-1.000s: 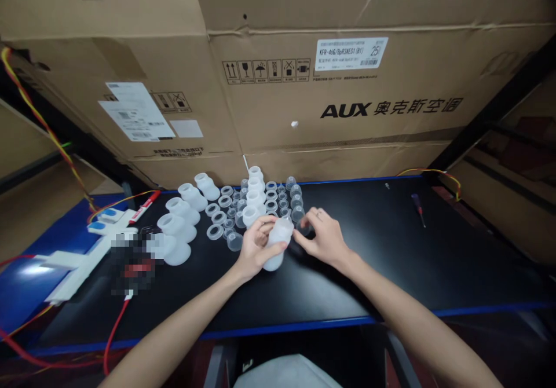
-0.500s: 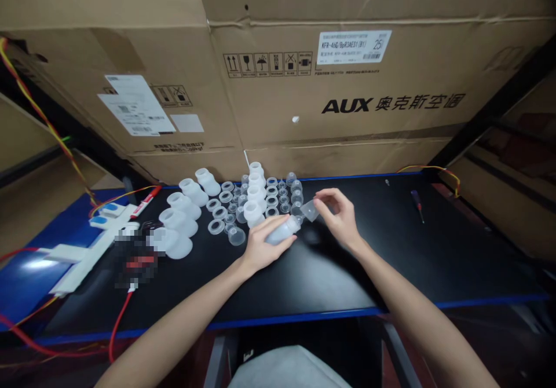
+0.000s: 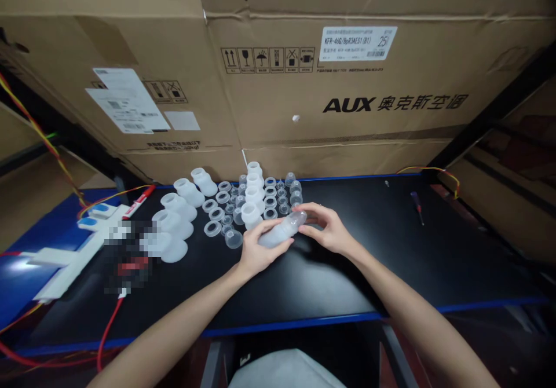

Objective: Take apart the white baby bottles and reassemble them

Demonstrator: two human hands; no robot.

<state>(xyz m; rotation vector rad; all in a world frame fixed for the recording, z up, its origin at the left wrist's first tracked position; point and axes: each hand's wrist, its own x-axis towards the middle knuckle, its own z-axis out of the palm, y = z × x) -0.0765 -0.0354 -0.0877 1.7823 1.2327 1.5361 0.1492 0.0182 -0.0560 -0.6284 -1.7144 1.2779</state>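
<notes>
My left hand (image 3: 255,250) is wrapped round a translucent white plastic bottle (image 3: 276,234), held tilted with its neck pointing right. A clear cap (image 3: 297,219) sits on the bottle's neck, and the fingers of my right hand (image 3: 326,229) are pinched round it. Both hands hover just above the black table (image 3: 391,249), right in front of a cluster of small clear caps (image 3: 278,198) and white rings (image 3: 216,214).
Several white funnel-shaped parts (image 3: 174,231) stand at the left, stacked white pieces (image 3: 253,194) in the middle. A white power strip (image 3: 65,260) with red and yellow wires lies far left. A small screwdriver (image 3: 417,207) lies at the right. Large cardboard boxes (image 3: 347,75) wall the back.
My right hand, which held the clear cap apart from the bottle half a second ago, has brought it onto the bottle's neck. The bottle stays tilted in my left hand.
</notes>
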